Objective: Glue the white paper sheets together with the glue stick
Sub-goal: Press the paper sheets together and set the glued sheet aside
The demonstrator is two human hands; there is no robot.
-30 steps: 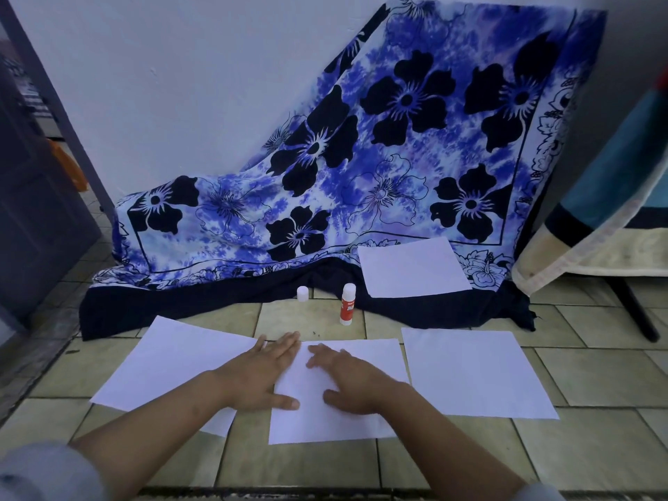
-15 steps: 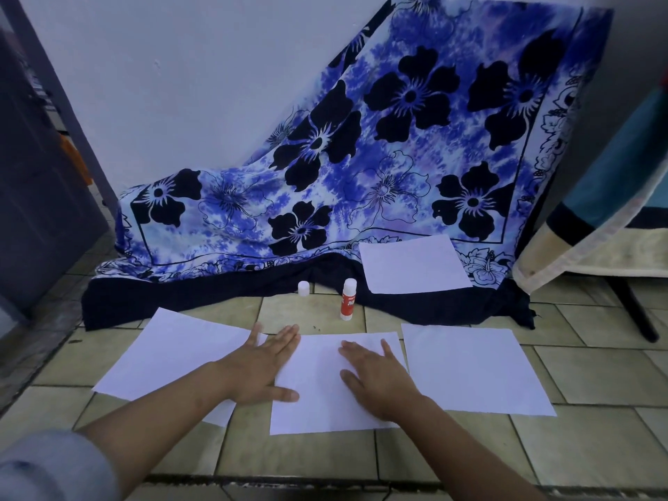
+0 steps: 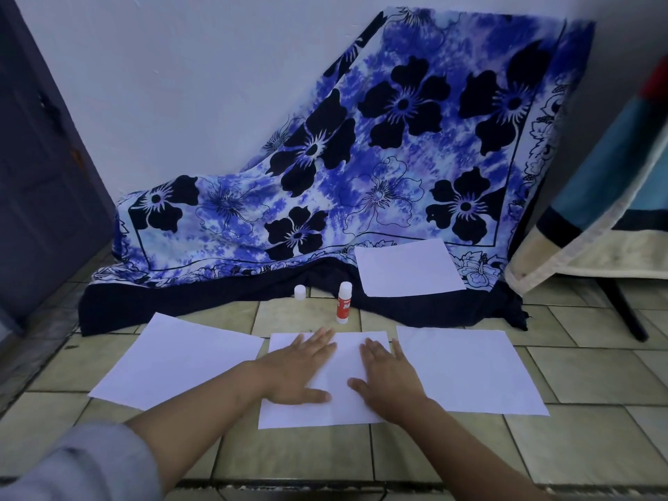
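Fingers (image 3: 320,339) of my left hand (image 3: 296,370) lie straight and flat, pressing down on the middle sheet (image 3: 341,370). Those of my right hand (image 3: 392,381) do the same, a little way to the right. Neither hand holds anything.

I think I am squashing this paper down so the glue sticks, but I cannot tell if a second sheet is under it. Three more look not joined yet: the left sheet (image 3: 180,359), the right sheet (image 3: 470,370), and the far sheet (image 3: 408,269) that rests on the cloth (image 3: 361,175). So I think most of the job is left.

The glue stick (image 3: 343,301) stands up just past my fingertips. A little white cap (image 3: 299,292) stands near it, on its left.

All of this sits on a floor (image 3: 578,446) of pale tiles. The blue flower cloth leans up against a white wall (image 3: 180,85). A dark door (image 3: 36,175) is on the left, and a blanket (image 3: 614,211) hangs on the right.
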